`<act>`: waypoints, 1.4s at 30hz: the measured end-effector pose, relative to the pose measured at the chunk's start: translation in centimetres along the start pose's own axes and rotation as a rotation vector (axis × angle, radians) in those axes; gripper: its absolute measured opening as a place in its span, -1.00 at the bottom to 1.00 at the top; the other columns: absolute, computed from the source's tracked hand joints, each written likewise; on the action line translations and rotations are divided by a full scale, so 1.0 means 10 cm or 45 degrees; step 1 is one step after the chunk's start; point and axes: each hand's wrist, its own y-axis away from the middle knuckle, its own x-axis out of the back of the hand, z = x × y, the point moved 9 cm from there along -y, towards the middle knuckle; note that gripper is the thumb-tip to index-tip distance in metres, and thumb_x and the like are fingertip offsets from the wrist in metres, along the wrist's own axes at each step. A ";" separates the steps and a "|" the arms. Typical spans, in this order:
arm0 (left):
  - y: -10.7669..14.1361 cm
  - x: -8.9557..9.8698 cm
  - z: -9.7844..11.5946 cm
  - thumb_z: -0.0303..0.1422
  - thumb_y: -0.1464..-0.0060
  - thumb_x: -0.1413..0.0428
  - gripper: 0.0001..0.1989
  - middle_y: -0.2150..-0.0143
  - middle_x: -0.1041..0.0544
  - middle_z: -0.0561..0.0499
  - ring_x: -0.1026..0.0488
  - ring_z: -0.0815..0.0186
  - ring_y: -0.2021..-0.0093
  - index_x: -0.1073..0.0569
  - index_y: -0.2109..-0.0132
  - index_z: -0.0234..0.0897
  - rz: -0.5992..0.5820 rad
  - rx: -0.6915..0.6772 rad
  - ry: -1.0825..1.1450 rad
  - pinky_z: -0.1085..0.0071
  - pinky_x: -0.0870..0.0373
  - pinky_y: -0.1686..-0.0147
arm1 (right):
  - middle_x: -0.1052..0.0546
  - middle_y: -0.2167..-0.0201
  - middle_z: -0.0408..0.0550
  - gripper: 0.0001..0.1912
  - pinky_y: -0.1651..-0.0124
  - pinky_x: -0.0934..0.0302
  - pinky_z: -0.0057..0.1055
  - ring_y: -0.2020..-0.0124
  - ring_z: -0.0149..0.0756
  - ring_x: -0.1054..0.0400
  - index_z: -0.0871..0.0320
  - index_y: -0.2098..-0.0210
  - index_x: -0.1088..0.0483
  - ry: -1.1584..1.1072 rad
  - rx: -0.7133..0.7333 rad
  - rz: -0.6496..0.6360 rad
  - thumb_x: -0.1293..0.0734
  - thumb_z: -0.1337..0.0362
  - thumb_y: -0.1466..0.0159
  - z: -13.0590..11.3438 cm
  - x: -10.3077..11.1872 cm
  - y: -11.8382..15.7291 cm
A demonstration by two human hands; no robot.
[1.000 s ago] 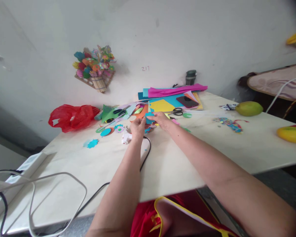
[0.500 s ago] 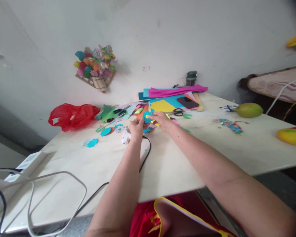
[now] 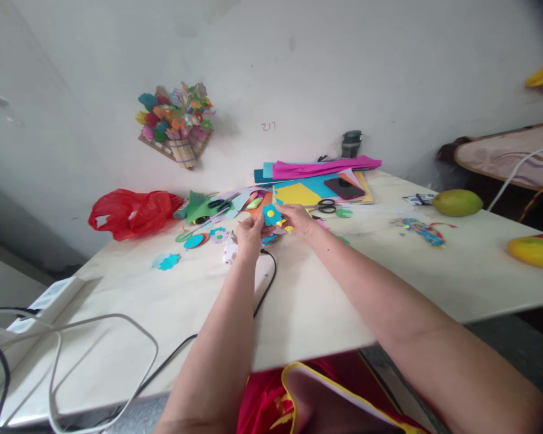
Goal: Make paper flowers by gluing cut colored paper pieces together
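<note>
A blue craft flower (image 3: 265, 218) with a round yellow centre is held up between my two hands over the table. My left hand (image 3: 250, 234) pinches its left edge between thumb and fingers. At the flower's right edge, the fingers of my right hand (image 3: 297, 218) are closed and touch it. Just below the flower are small yellow pieces (image 3: 289, 228) and, lower still, another blue cut-out (image 3: 268, 240). A white device with brown spots (image 3: 230, 251) lies by my left wrist, partly hidden by it.
Scissors (image 3: 326, 206) and a phone (image 3: 344, 187) lie among coloured sheets (image 3: 298, 194) behind my hands. Left are a red plastic bag (image 3: 133, 212), blue cut-outs (image 3: 169, 261) and a power strip (image 3: 49, 304) with loose cables. Mangoes (image 3: 458, 202) rest at right.
My right fingers have shifted off the yellow centre to the flower's right edge, so the whole centre now shows. My left hand keeps its pinch, nearly in place.
</note>
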 end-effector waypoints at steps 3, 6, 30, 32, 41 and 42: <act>-0.01 -0.01 -0.01 -0.13 0.09 -0.25 -0.66 0.59 -0.48 0.03 -0.56 0.23 0.44 -0.36 0.45 -0.30 -0.009 0.013 -0.034 0.34 -0.49 0.34 | -0.41 0.61 -0.15 -0.57 0.55 -0.07 -0.48 0.58 -0.46 -0.21 0.20 0.59 -0.38 0.043 0.003 0.010 -0.51 -0.02 0.18 0.00 0.00 0.00; -0.01 0.00 -0.01 -0.04 0.11 -0.23 -0.61 0.56 -0.50 -0.02 -0.57 0.18 0.40 -0.39 0.42 -0.31 0.009 0.025 -0.034 0.32 -0.49 0.35 | -0.40 0.62 -0.19 -0.60 0.53 -0.09 -0.49 0.57 -0.47 -0.21 0.20 0.59 -0.38 0.057 0.033 0.062 -0.52 0.03 0.21 -0.01 0.04 -0.01; 0.01 -0.13 0.08 -0.16 0.13 -0.27 -0.67 0.51 -0.48 0.05 -0.50 0.31 0.45 -0.33 0.39 -0.28 -0.194 -0.072 -0.127 0.39 -0.42 0.37 | -0.32 0.67 -0.24 -0.60 0.54 -0.09 -0.49 0.61 -0.49 -0.17 0.19 0.62 -0.32 0.056 0.006 0.002 -0.54 0.08 0.24 -0.03 0.00 -0.01; 0.00 -0.11 0.09 -0.17 0.14 -0.27 -0.67 0.51 -0.48 0.05 -0.49 0.32 0.45 -0.34 0.39 -0.28 -0.167 -0.101 -0.168 0.39 -0.41 0.37 | -0.33 0.67 -0.24 -0.59 0.54 -0.09 -0.49 0.61 -0.49 -0.17 0.19 0.62 -0.33 0.074 0.001 0.001 -0.54 0.08 0.24 -0.01 -0.01 -0.01; -0.10 -0.03 0.09 -0.28 0.15 -0.26 -0.78 0.56 -0.38 0.10 -0.37 0.38 0.46 -0.40 0.50 -0.28 -0.080 -0.233 -0.340 0.47 -0.32 0.35 | -0.42 0.61 -0.20 -0.60 0.53 -0.12 -0.51 0.59 -0.50 -0.21 0.20 0.57 -0.39 0.037 0.022 -0.023 -0.55 0.06 0.21 0.01 -0.03 -0.03; -0.09 -0.04 0.10 -0.29 0.14 -0.25 -0.80 0.56 -0.38 0.10 -0.36 0.39 0.46 -0.40 0.50 -0.28 -0.087 -0.243 -0.352 0.47 -0.30 0.36 | -0.42 0.61 -0.19 -0.60 0.52 -0.12 -0.51 0.58 -0.50 -0.22 0.20 0.58 -0.39 0.052 0.020 -0.029 -0.55 0.06 0.21 0.01 -0.03 -0.03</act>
